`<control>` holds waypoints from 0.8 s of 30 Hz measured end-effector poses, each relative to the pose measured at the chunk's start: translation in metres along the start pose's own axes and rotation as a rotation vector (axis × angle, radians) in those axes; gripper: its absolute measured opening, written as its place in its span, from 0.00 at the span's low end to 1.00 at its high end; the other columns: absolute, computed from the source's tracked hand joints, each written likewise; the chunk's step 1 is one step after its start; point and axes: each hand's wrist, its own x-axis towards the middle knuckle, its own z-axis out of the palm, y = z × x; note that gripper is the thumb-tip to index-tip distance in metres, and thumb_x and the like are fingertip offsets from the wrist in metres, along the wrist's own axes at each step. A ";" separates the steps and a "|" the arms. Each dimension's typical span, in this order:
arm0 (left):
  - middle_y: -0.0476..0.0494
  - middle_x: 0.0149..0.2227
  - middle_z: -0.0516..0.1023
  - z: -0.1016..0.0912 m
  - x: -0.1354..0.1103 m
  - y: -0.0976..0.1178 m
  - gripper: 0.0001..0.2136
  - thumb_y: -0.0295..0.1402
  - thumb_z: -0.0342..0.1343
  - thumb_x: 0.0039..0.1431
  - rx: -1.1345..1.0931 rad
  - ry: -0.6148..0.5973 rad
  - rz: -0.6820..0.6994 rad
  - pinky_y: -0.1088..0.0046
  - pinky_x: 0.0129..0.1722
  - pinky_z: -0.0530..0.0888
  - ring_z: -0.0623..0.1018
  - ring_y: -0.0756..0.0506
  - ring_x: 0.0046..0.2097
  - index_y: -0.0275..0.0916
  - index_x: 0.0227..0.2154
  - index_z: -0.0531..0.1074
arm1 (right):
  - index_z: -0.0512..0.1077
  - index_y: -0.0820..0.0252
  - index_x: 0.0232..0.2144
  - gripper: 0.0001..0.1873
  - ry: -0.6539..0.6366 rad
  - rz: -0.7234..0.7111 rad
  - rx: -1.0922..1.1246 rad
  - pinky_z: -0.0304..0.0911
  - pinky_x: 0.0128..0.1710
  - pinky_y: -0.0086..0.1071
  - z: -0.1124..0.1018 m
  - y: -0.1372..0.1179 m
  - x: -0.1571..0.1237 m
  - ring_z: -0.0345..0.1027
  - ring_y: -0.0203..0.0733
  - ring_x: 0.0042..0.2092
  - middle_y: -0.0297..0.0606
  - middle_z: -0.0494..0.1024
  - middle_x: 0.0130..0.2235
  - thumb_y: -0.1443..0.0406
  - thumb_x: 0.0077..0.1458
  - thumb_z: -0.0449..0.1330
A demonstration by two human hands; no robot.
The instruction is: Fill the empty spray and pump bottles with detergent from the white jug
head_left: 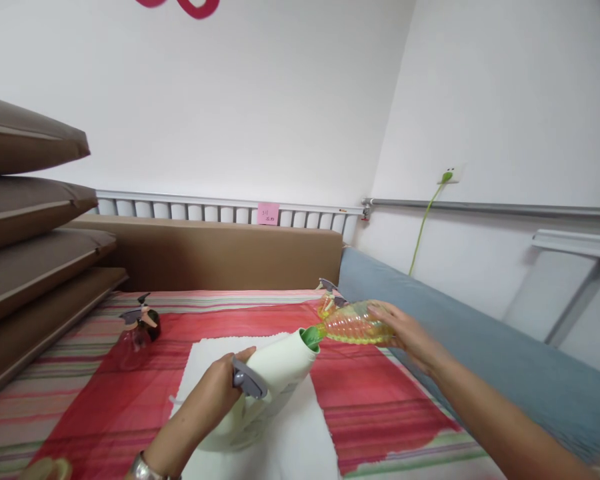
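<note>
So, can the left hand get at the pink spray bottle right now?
Likely not yet: the left hand is full, gripping the white bottle, though nothing lies between it and the pink spray bottle.

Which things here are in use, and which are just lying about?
In use: white bottle, in the left hand with a grey spray head; clear yellow bottle, tipped to its mouth by the right hand; white towel underneath.
Lying about: pink spray bottle, yellow spray bottle, brown cushions, green cable.
</note>
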 end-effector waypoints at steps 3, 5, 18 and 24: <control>0.48 0.39 0.80 0.000 0.000 0.000 0.28 0.19 0.44 0.38 -0.009 -0.011 -0.005 0.76 0.38 0.68 0.77 0.44 0.40 0.42 0.44 0.73 | 0.69 0.55 0.42 0.21 0.002 -0.016 -0.041 0.68 0.27 0.28 0.001 -0.005 -0.001 0.70 0.42 0.37 0.41 0.75 0.43 0.53 0.47 0.60; 0.48 0.38 0.80 0.000 0.000 0.001 0.28 0.19 0.44 0.38 -0.027 -0.018 -0.006 0.75 0.38 0.68 0.77 0.44 0.39 0.41 0.44 0.73 | 0.69 0.55 0.43 0.22 0.003 -0.029 -0.068 0.68 0.27 0.29 0.002 -0.008 -0.001 0.71 0.42 0.36 0.42 0.75 0.43 0.52 0.48 0.60; 0.49 0.37 0.80 -0.001 -0.003 0.000 0.28 0.18 0.43 0.38 -0.022 -0.001 0.016 0.76 0.37 0.68 0.77 0.45 0.39 0.42 0.44 0.72 | 0.65 0.57 0.47 0.29 0.024 -0.255 -0.525 0.65 0.40 0.41 0.013 -0.042 0.002 0.69 0.53 0.42 0.44 0.74 0.45 0.50 0.45 0.59; 0.50 0.37 0.80 0.000 -0.004 -0.002 0.30 0.17 0.42 0.38 -0.010 -0.005 0.023 0.76 0.36 0.68 0.76 0.45 0.39 0.44 0.45 0.72 | 0.64 0.55 0.50 0.33 -0.019 -0.439 -0.824 0.56 0.49 0.45 0.038 -0.075 -0.008 0.63 0.57 0.50 0.44 0.70 0.51 0.50 0.41 0.62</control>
